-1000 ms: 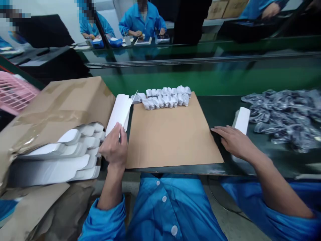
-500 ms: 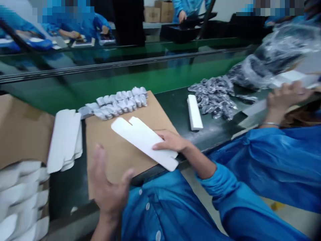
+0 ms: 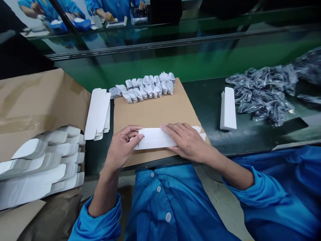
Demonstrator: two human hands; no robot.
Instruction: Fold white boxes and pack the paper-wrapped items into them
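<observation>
l hand (image 3: 120,147) & r hand (image 3: 187,142) hold wht box (image 3: 151,139).

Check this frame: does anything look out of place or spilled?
Slightly: the leftmost wrapped piece juts past the left edge of the cardboard sheet, while most others appear to sit on it. Nothing looks spilled.

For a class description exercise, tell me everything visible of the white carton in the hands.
The white carton is narrow and plain, apparently thin card, with flaps showing past the right hand. It lies left to right on or just above the brown cardboard sheet. The left hand has its grip on the left end; the right hand lies over the right half. Whether it is fully open is unclear.
</observation>
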